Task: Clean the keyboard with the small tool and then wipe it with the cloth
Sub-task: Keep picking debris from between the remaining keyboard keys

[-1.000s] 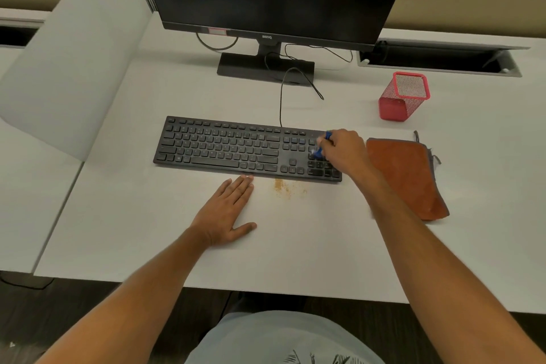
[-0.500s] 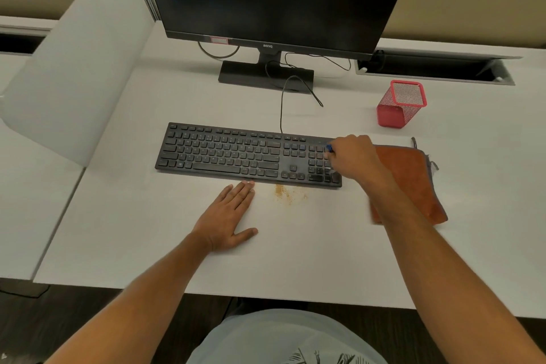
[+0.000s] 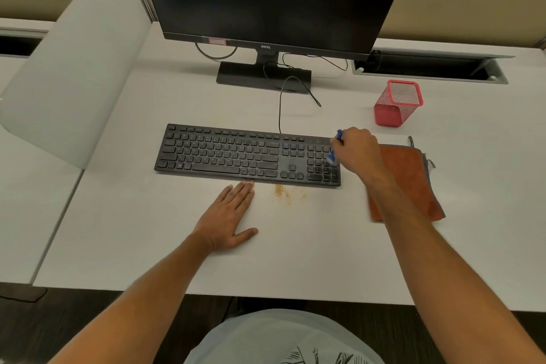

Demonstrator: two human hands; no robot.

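Note:
A black keyboard [image 3: 236, 154] lies across the middle of the white desk [image 3: 147, 230]. My right hand [image 3: 359, 152] grips a small blue brush [image 3: 335, 148] whose tip sits on the number pad at the keyboard's right end. An orange-brown cloth [image 3: 413, 180] lies flat just right of the keyboard, partly under my right forearm. My left hand [image 3: 229, 217] rests flat on the desk, fingertips touching the keyboard's front edge. A small patch of brown crumbs [image 3: 288, 193] lies on the desk in front of the keyboard.
A black monitor [image 3: 274, 0] stands behind the keyboard, its cable [image 3: 280, 103] running down to the keyboard. A red mesh pen cup [image 3: 397, 103] stands at the back right. An open cable tray [image 3: 428, 68] is set in the desk's rear. A white divider panel [image 3: 76, 68] rises at left.
My right hand with the brush shifted slightly right and back over the number pad, then returned; more of the blue brush shows now. My left hand stays flat in place.

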